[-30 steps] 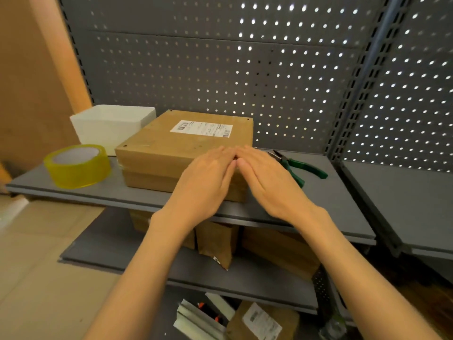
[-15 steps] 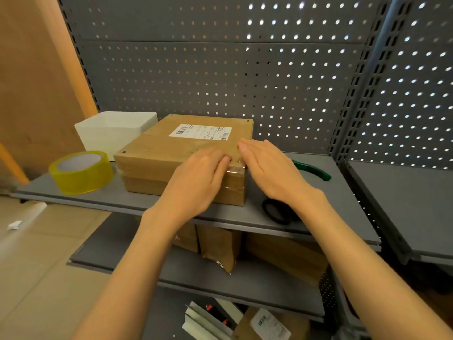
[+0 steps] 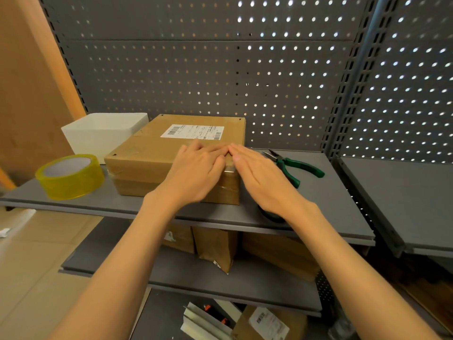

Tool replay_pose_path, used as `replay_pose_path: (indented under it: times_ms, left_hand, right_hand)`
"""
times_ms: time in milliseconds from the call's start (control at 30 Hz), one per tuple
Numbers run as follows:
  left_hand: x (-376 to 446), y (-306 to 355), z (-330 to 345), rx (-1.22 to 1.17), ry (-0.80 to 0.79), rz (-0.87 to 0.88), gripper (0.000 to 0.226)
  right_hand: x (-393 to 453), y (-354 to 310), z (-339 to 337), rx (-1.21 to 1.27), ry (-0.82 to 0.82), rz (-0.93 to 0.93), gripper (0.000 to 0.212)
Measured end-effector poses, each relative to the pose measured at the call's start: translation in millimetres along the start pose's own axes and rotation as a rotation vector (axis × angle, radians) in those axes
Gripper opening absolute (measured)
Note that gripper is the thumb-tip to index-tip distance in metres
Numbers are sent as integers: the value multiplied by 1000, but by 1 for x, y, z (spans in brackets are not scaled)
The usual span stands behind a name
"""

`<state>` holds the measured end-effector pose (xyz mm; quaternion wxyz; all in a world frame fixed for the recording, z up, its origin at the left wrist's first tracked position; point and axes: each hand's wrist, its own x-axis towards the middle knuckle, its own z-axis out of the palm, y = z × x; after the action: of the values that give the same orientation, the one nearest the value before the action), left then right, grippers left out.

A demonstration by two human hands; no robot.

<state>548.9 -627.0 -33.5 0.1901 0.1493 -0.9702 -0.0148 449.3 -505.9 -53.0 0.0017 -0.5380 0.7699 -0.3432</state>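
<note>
On the upper shelf (image 3: 331,204) of a grey rack, seen from the head camera, a brown box (image 3: 152,155) lies flat with a white label (image 3: 192,132) on its top near the back edge. It stands between a white bin (image 3: 98,133) at its back left and green-handled pliers (image 3: 294,165) on its right. A yellow tape roll (image 3: 69,176) sits just beside the box's front left corner.

The 2 hands rest flat on the box near its front right corner. The left hand (image 3: 196,173) lies palm down on the top, fingers straight and close together, pointing right. The right hand (image 3: 259,177) comes in over the right edge, fingers also straight and together, and its fingertips meet those of the left. A clear tape strip (image 3: 229,168) shows on the corner just below the fingertips, running down the front face. Neither hand curls round anything.

A dark rounded thing (image 3: 269,215) lies on the shelf, mostly hidden under the right wrist. Behind stands a pegboard (image 3: 196,77). Brown parcels (image 3: 215,244) stand on the shelf below.
</note>
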Motion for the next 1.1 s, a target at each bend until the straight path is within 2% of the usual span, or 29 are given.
replay_pose_path:
  times_ms: [267, 400, 500, 667, 767, 833, 933, 1100]
  left_hand:
    - [-2, 5, 1, 41, 9, -12, 64]
    - [-19, 4, 6, -140, 48, 39, 59]
    - [-25, 2, 4, -256, 88, 25, 44]
    - [-22, -4, -9, -406, 46, 48, 38]
    - [-21, -11, 0, -416, 72, 81, 39]
    - [-21, -15, 7, -385, 119, 83, 41]
    - [-22, -18, 12, -328, 155, 122, 45]
    - [-22, -19, 13, -300, 181, 139, 47]
  right_hand:
    - [-7, -6, -9, -17, 3, 17, 46]
    - [-12, -3, -10, -16, -40, 20, 47]
    - [-14, -1, -10, -17, -56, 32, 46]
    - [-8, -6, -7, 10, 98, 42, 44]
    - [-9, -6, 1, -92, 202, -27, 39]
    - [-12, -1, 12, -192, 255, -63, 44]
    - [-16, 10, 25, -247, 259, -97, 55]
    - [-17, 13, 20, -228, 222, -126, 58]
